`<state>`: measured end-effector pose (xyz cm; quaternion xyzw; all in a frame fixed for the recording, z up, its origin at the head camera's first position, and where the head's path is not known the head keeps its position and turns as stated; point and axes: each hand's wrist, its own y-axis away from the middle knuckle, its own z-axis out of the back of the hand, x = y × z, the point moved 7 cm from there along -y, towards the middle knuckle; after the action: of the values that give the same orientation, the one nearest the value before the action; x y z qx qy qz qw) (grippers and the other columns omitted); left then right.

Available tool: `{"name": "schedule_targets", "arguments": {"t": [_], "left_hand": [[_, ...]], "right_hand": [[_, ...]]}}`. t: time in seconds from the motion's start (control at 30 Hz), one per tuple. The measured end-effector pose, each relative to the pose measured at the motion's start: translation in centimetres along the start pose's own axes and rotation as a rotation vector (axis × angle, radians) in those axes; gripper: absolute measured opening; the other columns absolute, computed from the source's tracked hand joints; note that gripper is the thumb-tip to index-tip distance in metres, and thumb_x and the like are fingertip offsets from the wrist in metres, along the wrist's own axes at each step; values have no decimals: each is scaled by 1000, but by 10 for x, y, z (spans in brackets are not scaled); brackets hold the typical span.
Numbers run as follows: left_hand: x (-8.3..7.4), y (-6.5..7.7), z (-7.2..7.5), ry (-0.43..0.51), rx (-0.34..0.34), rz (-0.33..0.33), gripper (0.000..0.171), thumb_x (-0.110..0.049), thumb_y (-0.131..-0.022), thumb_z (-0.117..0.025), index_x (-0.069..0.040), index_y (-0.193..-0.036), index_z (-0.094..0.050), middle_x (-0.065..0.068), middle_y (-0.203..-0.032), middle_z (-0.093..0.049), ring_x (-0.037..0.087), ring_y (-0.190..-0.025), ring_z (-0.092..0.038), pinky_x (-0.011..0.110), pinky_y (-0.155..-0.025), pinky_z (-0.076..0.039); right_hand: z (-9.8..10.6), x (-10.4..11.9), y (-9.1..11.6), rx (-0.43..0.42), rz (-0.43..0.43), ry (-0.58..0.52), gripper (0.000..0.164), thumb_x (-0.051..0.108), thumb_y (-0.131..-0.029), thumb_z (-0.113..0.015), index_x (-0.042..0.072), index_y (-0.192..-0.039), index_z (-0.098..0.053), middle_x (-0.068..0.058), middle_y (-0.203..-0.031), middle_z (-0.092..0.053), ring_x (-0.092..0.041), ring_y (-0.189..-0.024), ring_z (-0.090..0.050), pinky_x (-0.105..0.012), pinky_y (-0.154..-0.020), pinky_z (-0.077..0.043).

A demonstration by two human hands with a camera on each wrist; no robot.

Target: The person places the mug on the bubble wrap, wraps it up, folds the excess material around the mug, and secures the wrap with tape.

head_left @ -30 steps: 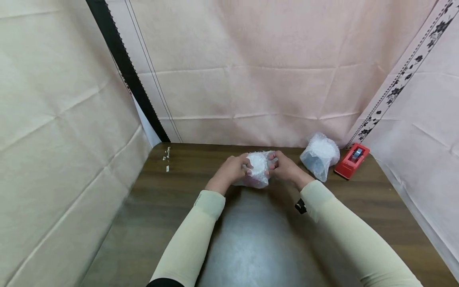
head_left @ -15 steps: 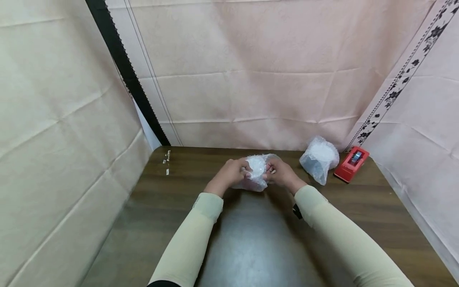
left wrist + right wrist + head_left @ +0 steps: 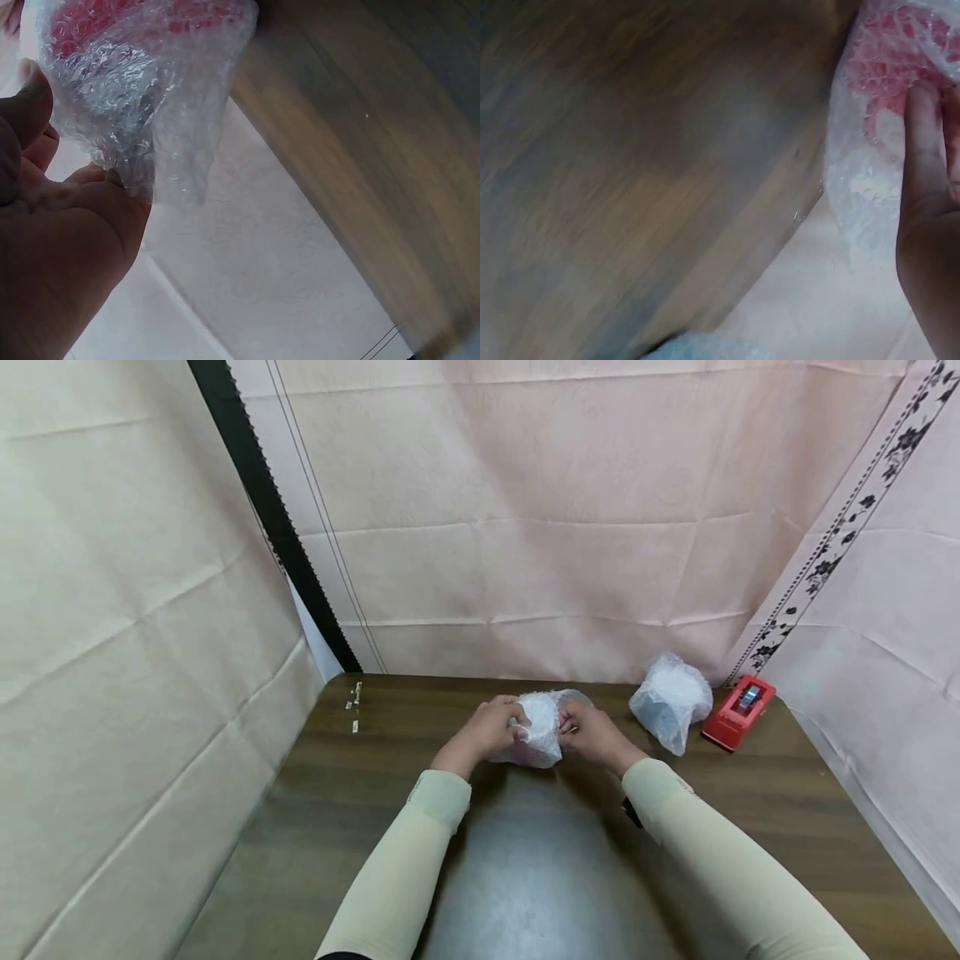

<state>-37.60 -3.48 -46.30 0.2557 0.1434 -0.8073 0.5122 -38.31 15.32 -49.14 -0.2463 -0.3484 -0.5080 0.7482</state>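
We hold a bubble-wrapped bundle on the wooden table, well left of the red tape dispenser. Our left hand and right hand both pinch its wrap. A second wrapped bundle sits just beside the dispenser.

Both forearms are covered by close-fitting, pale cream sleeves that run from the near edge of the head view to the wrists, each ending in a plain hemmed cuff. The left hand and right hand are bare, without gloves or rings. A small dark strap or tag shows under the right sleeve near its cuff, and a faint small marking sits on the left cuff.
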Motion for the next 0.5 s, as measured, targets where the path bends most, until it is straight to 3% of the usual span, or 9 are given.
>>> {"name": "schedule_targets", "arguments": {"t": [0.13,0.3,0.4,0.5], "left_hand": [[1,-1,2,27,-39,-4,8,-13,-110,-74,-9,-116,-79,19,-177,-48,50,-161,-48,57,-136,-43],[11,3,1,73,-41,14,7,-15,-111,-75,-11,-114,-80,22,-173,-47,47,-163,-46,58,-133,-46],[21,9,4,74,-46,58,8,-16,-111,-74,-13,-116,-80,18,-173,-49,44,-163,-46,58,-131,-47],[29,14,8,69,-53,93,10,-17,-112,-73,-15,-118,-80,16,-175,-49,44,-164,-44,58,-133,-46]], "right_hand": [[1,-2,3,17,-35,7,14,8,-102,-79,3,-110,-69,-14,-109,-76,-18,-92,-71,-27,-77,-59],[15,12,10,-23,32,164,15,9,-104,-76,2,-116,-71,-12,-104,-78,-22,-96,-72,-33,-84,-58],[47,22,16,-152,70,208,19,9,-105,-74,0,-122,-74,-16,-109,-81,-28,-102,-76,-39,-91,-60],[102,14,27,-335,39,208,24,12,-107,-70,-1,-127,-75,-22,-118,-82,-31,-107,-77,-34,-94,-59]]}}
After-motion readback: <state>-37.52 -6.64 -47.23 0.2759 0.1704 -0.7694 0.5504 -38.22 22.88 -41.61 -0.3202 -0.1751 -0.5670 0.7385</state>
